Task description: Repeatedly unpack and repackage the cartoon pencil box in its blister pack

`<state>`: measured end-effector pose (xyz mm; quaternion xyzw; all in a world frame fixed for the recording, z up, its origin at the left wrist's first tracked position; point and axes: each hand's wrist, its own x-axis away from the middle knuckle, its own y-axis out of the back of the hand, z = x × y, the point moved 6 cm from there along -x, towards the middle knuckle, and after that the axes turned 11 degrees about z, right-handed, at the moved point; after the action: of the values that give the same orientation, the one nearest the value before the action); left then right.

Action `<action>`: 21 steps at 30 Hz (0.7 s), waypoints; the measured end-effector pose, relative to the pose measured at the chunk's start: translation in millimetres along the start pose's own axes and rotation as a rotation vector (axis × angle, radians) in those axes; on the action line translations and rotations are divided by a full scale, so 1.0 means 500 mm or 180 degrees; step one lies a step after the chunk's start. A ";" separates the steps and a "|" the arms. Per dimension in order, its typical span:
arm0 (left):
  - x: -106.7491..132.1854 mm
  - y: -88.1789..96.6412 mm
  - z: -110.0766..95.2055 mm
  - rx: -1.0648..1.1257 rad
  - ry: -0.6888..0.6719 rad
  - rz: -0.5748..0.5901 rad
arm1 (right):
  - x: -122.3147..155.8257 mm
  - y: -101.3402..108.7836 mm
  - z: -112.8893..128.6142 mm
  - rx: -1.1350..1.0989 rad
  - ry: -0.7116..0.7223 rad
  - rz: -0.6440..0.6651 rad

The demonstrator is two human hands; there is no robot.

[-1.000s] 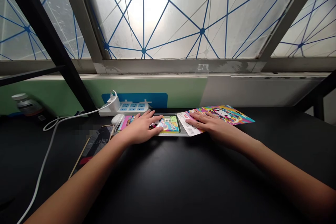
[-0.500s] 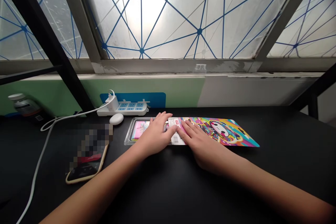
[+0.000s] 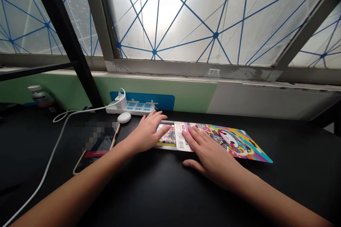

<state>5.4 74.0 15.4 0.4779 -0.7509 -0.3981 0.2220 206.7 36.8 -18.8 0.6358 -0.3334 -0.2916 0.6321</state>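
A colourful printed card [image 3: 241, 142] with a big-eyed cartoon figure lies flat on the black table. Its left part carries a white label [image 3: 181, 136] with a barcode. Left of the label shows a clear plastic tray with a brightly patterned item [image 3: 168, 134] in it. My left hand [image 3: 149, 133] rests over the tray's left end, fingers spread, covering much of it. On the card just right of the label, my right hand [image 3: 210, 154] lies flat, its thumb stretched out over the table.
Left of my hands are a phone [image 3: 99, 145] partly behind my left forearm, and a small white rounded case [image 3: 124, 117]. Behind stands a white power strip [image 3: 140, 107] with a charger [image 3: 121, 101]; its white cable [image 3: 57, 138] crosses the table. A bottle [image 3: 42, 97] stands far left.
My left hand has slid left from the label, uncovering the patterned item beside it. My right thumb has spread away from the fingers. The whole view has shifted and tilted a little.
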 end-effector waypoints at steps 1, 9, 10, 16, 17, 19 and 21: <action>0.007 0.001 0.014 0.0001 0.0115 -0.0003 | -0.001 -0.001 0.000 0.0002 0.0000 -0.0006; 0.025 0.005 0.016 0.0949 0.0013 -0.0429 | -0.001 -0.003 -0.003 -0.0131 0.0048 -0.0106; 0.026 0.005 0.012 0.0944 -0.0015 -0.0425 | -0.002 -0.005 -0.001 -0.0128 0.0008 -0.0081; 0.037 0.005 0.021 0.1236 -0.0059 -0.0519 | -0.023 -0.008 0.036 -0.0035 -0.0189 -0.0139; 0.038 0.006 0.027 0.1371 -0.0061 -0.0582 | -0.029 -0.007 0.047 -0.0025 -0.0170 -0.0156; 0.036 0.006 0.041 0.1683 -0.0112 -0.0709 | -0.045 -0.004 0.071 0.0011 -0.0131 -0.0109; 0.031 0.005 0.052 0.1955 -0.0232 -0.0784 | -0.066 0.003 0.103 0.0030 -0.0027 0.0036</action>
<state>-21.4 70.7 1.4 0.5951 -0.7799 -0.1939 -0.0092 145.7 31.4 -20.7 0.6356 -0.3410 -0.2891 0.6294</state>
